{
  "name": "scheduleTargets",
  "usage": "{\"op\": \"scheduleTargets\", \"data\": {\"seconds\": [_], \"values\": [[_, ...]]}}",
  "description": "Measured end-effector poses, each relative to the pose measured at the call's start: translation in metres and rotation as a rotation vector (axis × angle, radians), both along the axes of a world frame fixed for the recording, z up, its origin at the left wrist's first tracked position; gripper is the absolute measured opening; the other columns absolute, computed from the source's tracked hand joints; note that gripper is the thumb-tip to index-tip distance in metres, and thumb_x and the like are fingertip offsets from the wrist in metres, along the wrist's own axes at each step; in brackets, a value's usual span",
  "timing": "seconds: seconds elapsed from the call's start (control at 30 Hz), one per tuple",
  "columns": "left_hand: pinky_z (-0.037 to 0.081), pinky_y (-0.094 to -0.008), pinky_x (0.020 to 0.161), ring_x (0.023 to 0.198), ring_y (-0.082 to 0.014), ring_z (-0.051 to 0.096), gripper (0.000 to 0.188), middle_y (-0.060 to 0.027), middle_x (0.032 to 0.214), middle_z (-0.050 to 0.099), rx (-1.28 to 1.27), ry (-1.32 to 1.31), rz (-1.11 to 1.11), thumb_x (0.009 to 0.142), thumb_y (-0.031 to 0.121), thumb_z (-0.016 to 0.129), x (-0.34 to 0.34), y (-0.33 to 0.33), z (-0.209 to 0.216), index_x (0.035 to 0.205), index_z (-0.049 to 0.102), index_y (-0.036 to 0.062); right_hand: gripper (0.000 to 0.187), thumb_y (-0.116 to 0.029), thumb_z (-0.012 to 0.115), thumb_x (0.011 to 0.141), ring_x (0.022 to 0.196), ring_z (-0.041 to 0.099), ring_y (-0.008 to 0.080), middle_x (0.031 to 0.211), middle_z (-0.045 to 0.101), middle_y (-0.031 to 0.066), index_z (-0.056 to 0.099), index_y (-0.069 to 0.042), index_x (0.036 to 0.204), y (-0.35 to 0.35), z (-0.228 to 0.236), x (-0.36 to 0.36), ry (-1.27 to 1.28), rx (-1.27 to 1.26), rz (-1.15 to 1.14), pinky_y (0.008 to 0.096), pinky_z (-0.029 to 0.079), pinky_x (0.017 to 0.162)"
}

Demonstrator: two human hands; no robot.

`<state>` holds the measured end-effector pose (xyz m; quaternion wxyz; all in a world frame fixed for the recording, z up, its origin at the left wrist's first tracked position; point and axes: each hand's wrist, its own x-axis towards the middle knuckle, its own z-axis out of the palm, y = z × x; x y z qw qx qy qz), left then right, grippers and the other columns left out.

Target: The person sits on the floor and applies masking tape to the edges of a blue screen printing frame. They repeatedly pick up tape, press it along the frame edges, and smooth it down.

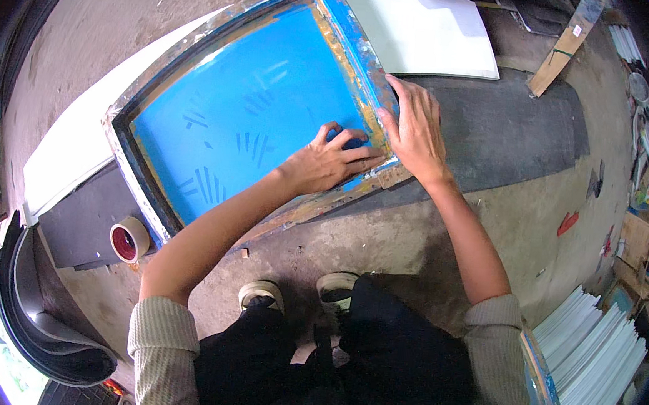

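A screen-printing frame (364, 59) with paint-stained wooden rails lies tilted in front of me, its mesh (233, 94) bright blue with darker slanting stroke marks. My left hand (332, 159) is at the near right corner inside the frame. Its fingers are bent but spread apart, touching the mesh and the rail; the fingertips are partly hidden. Over the right rail near the same corner lies my right hand (416, 129), fingers stretched out along the wood and thumb toward the inner side. Neither hand shows a separate object in it.
Beneath the frame are white sheets (432, 31) and a dark board (493, 125). A tape roll (129, 239) stands by the frame's lower left corner. A wooden strip (565, 54) lies far right. Stacked white sheets (588, 364) are near right; a curled black sheet (42, 340) is near left.
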<state>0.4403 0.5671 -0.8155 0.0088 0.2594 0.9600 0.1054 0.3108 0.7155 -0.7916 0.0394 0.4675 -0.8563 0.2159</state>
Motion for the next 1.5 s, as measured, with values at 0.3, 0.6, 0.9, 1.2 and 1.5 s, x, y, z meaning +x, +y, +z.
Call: {"op": "scheduleTargets", "data": {"seconds": [0.3, 0.6, 0.9, 1.2, 1.5], "values": [[0.027, -0.0471, 0.100, 0.124, -0.0169, 0.030, 0.048, 0.0079, 0.130, 0.039, -0.005, 0.053, 0.006, 0.085, 0.027, 0.047, 0.008, -0.008, 0.004, 0.132, 0.040, 0.0283, 0.040, -0.024, 0.052, 0.088, 0.096, 0.049, 0.0264, 0.099, 0.055, 0.0113, 0.043, -0.005, 0.122, 0.003, -0.001, -0.003, -0.034, -0.054, -0.041, 0.0403, 0.035, 0.088], [0.033, -0.0443, 0.093, 0.117, -0.0165, 0.036, 0.047, 0.0095, 0.134, 0.038, -0.003, 0.048, 0.029, 0.084, 0.023, 0.048, 0.017, -0.010, 0.004, 0.130, 0.044, 0.0270, 0.038, -0.021, 0.054, 0.087, 0.094, 0.051, 0.0266, 0.096, 0.056, 0.0116, 0.045, -0.004, 0.120, 0.002, -0.001, 0.002, -0.028, -0.111, -0.071, 0.0407, 0.036, 0.087], [0.035, -0.0418, 0.086, 0.106, -0.0259, 0.039, 0.043, 0.0022, 0.119, 0.046, 0.403, -0.217, 0.202, 0.069, 0.000, 0.056, -0.006, 0.018, 0.002, 0.107, 0.063, 0.0192, 0.037, -0.019, 0.053, 0.086, 0.089, 0.052, 0.0262, 0.092, 0.057, 0.0110, 0.045, -0.004, 0.119, 0.000, 0.001, -0.001, -0.039, -0.100, -0.123, 0.0413, 0.037, 0.085], [0.030, -0.0457, 0.098, 0.117, -0.0212, 0.035, 0.043, 0.0040, 0.123, 0.046, 0.269, -0.005, 0.070, 0.078, 0.015, 0.055, -0.003, 0.000, 0.000, 0.119, 0.056, 0.0266, 0.033, -0.018, 0.054, 0.086, 0.087, 0.053, 0.0250, 0.083, 0.059, 0.0086, 0.048, -0.005, 0.115, 0.004, -0.002, 0.001, -0.028, -0.115, -0.172, 0.0406, 0.038, 0.082], [0.022, -0.0486, 0.106, 0.133, -0.0138, 0.021, 0.051, 0.0100, 0.142, 0.031, 0.002, 0.078, -0.005, 0.084, 0.023, 0.047, 0.018, -0.008, -0.002, 0.134, 0.039, 0.0264, 0.030, -0.018, 0.054, 0.085, 0.089, 0.052, 0.0263, 0.085, 0.059, 0.0086, 0.049, -0.005, 0.113, 0.005, -0.002, 0.002, -0.060, -0.099, -0.161, 0.0413, 0.038, 0.081]]}}
